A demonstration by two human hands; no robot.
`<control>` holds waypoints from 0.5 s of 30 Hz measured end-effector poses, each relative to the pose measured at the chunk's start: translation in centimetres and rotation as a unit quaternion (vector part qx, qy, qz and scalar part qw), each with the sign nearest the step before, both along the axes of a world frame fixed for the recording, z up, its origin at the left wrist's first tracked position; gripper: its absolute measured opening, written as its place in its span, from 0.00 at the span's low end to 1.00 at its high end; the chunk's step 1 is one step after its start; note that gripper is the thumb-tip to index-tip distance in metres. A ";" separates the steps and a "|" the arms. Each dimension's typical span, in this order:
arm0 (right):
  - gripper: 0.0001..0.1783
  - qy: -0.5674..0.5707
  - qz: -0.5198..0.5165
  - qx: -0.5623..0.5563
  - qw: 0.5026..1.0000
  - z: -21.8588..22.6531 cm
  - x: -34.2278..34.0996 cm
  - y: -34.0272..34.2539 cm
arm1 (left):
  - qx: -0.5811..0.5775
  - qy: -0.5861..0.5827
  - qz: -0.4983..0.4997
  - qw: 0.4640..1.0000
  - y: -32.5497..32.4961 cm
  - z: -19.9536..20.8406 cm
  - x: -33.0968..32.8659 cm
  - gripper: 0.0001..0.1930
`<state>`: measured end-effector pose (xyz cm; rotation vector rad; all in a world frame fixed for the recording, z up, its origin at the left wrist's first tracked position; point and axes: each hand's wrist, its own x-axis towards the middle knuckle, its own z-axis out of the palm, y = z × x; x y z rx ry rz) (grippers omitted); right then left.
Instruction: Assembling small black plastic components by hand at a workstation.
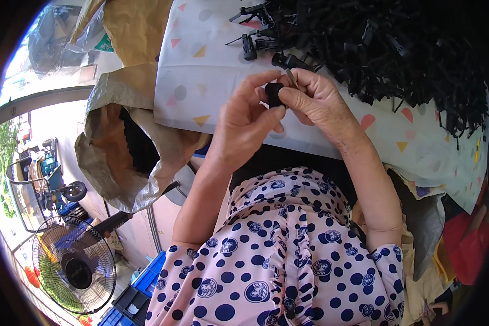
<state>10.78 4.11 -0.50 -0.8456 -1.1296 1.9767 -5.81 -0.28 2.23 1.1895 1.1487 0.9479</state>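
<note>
Both my hands meet over the near edge of the patterned white tablecloth (182, 103). Between the fingertips of my left hand (242, 122) is a small black plastic part (274, 94), and the thumb of my right hand (320, 103) presses against it. A thin, flat, metal-looking blade (292, 78) sticks up from my right fingers; its lower end is hidden in the grip. Just beyond my fingertips lies a loose black clip-like piece (288, 61). Several similar pieces (250, 48) lie farther left of it.
A large heap of black plastic parts (386, 49) covers the table's far right. An open paper sack (106, 163) with black contents stands left of the table. A fan (77, 271) and blue crates (152, 274) are lower left. Someone in a red garment (467, 247) is at right.
</note>
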 end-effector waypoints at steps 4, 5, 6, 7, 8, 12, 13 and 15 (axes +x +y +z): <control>0.07 -0.022 -0.045 0.058 0.997 -0.6 -0.1 -0.8 | 0.023 0.131 -0.008 0.991 0.1 -0.8 1.1 0.20; 0.07 -0.028 -0.049 0.058 0.997 -0.4 0.0 -1.0 | 0.030 0.108 -0.009 0.994 0.1 -1.1 1.3 0.19; 0.08 -0.034 -0.053 0.057 0.996 -0.3 0.1 -1.2 | 0.036 0.085 -0.010 0.996 0.1 -1.3 1.4 0.19; 0.08 -0.034 -0.054 0.057 0.996 -0.1 0.4 -1.4 | 0.036 0.085 -0.010 0.996 0.2 -1.3 1.5 0.19; 0.09 -0.047 -0.045 0.055 0.996 0.0 0.7 -1.5 | 0.023 0.057 -0.003 0.998 0.4 -1.2 1.5 0.18; 0.13 -0.065 -0.060 0.083 0.993 -0.9 0.3 -2.1 | -0.004 0.014 -0.007 1.000 0.8 -1.3 1.1 0.16; 0.13 -0.066 -0.060 0.083 0.993 -0.8 0.3 -2.2 | -0.004 0.013 -0.008 1.000 0.8 -1.3 1.1 0.16; 0.13 -0.111 -0.031 0.123 0.986 -0.6 0.2 -2.1 | 0.001 0.040 -0.006 0.999 0.8 -1.5 0.8 0.14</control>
